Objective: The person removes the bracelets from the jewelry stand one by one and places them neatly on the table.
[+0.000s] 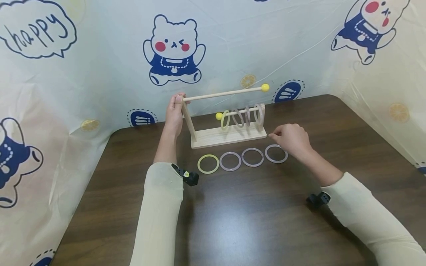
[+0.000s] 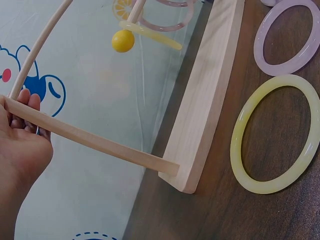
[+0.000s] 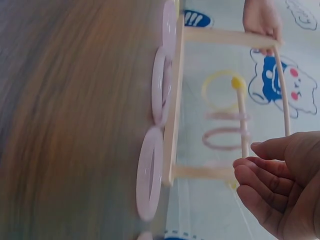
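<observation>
The left hand [image 1: 174, 114] has its grip closed about the top of the taller post [image 1: 188, 120] of a pale wooden two-rod rack [image 1: 209, 139] on the dark brown wooden tabletop [image 1: 226, 218]. The right hand [image 1: 293, 138] shows a loosely bent, unladen grip near the rack's right end. One glossy yellow ring [image 2: 237, 145] and three glossy purple rings [image 1: 230, 170] lie before the rack; four similar rings [image 2: 155, 35] hang on its lower rod [image 1: 252, 109].

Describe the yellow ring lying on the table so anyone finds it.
On the brown table stands a pale wooden rack. Before it, four rings lie flat in a row, the yellow ring at the end on the person's left. The other three are pale purple.
</observation>
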`<action>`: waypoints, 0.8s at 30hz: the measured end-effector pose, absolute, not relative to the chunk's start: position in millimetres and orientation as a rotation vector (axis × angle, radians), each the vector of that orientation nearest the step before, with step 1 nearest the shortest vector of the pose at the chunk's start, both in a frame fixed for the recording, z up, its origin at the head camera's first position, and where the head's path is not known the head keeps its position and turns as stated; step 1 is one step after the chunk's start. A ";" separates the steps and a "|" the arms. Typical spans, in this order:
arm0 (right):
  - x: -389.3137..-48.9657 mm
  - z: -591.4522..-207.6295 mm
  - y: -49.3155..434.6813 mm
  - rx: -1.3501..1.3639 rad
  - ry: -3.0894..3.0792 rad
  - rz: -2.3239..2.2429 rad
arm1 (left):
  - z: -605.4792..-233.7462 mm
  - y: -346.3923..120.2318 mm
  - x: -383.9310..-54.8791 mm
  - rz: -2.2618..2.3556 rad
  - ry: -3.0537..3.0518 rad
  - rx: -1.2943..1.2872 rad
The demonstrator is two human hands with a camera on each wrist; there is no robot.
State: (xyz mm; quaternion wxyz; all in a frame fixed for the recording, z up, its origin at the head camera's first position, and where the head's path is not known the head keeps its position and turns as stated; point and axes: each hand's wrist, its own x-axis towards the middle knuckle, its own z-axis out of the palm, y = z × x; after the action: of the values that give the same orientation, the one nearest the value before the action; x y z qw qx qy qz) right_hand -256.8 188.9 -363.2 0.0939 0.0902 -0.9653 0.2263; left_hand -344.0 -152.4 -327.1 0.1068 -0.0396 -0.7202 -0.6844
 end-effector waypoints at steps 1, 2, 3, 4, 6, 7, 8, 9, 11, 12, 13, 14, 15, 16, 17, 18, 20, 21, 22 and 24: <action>-256.9 -363.0 185.6 0.270 -2.870 0.678 | -327.0 -152.5 -344.0 -2.010 -2.126 -0.115; -257.2 -362.9 182.6 0.271 -2.875 0.682 | -326.9 -152.5 -344.1 -2.011 -2.126 -0.117; -257.6 -363.0 179.8 0.266 -2.878 0.682 | -326.8 -152.3 -344.2 -2.011 -2.126 -0.116; -258.1 -362.8 177.1 0.264 -2.881 0.681 | -326.7 -152.2 -344.3 -2.012 -2.125 -0.115; -259.0 -362.6 172.6 0.264 -2.881 0.686 | -326.7 -151.9 -344.7 -2.023 -2.114 -0.118; -259.5 -362.6 170.6 0.268 -2.876 0.686 | -326.7 -151.8 -344.8 -2.029 -2.108 -0.119; -260.0 -362.8 168.7 0.273 -2.870 0.688 | -326.6 -151.6 -344.9 -2.032 -2.104 -0.118; -260.4 -362.9 166.7 0.278 -2.862 0.689 | -326.6 -151.3 -345.0 -2.032 -2.102 -0.117; -261.2 -363.3 162.7 0.295 -2.843 0.705 | -326.6 -151.1 -345.2 -2.031 -2.101 -0.118; -261.8 -363.6 160.6 0.307 -2.831 0.714 | -326.6 -151.1 -345.2 -2.024 -2.108 -0.116; -262.4 -363.9 158.0 0.314 -2.818 0.720 | -326.6 -151.1 -345.2 -2.023 -2.109 -0.112; -262.9 -364.1 155.3 0.319 -2.808 0.725 | -326.6 -151.2 -345.4 -2.018 -2.113 -0.113; -263.4 -364.1 152.5 0.329 -2.794 0.731 | -326.6 -151.3 -345.5 -2.017 -2.113 -0.113; -264.2 -364.5 149.6 0.335 -2.783 0.741 | -326.7 -151.5 -345.8 -2.022 -2.109 -0.113; -265.0 -364.9 146.6 0.343 -2.772 0.755 | -326.7 -151.6 -345.9 -2.021 -2.110 -0.111; -265.9 -365.4 143.6 0.350 -2.759 0.761 | -326.6 -151.7 -345.8 -2.020 -2.110 -0.109; -267.6 -366.2 137.7 0.356 -2.743 0.786 | -326.5 -151.8 -345.6 -2.023 -2.108 -0.109; -268.8 -366.7 134.9 0.359 -2.732 0.802 | -326.4 -151.8 -345.5 -2.023 -2.109 -0.106; -270.0 -367.3 132.3 0.358 -2.724 0.816 | -326.4 -151.8 -345.2 -2.026 -2.108 -0.103; -272.6 -368.3 126.8 0.358 -2.709 0.843 | -326.3 -152.0 -344.7 -2.023 -2.111 -0.098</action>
State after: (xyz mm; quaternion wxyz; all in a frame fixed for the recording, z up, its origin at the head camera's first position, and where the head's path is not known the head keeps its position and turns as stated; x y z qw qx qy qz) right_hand -272.6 126.8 -368.3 0.1404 0.1238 -0.9380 0.2917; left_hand -344.7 -152.0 -326.3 0.1077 -0.0334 -0.7174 -0.6875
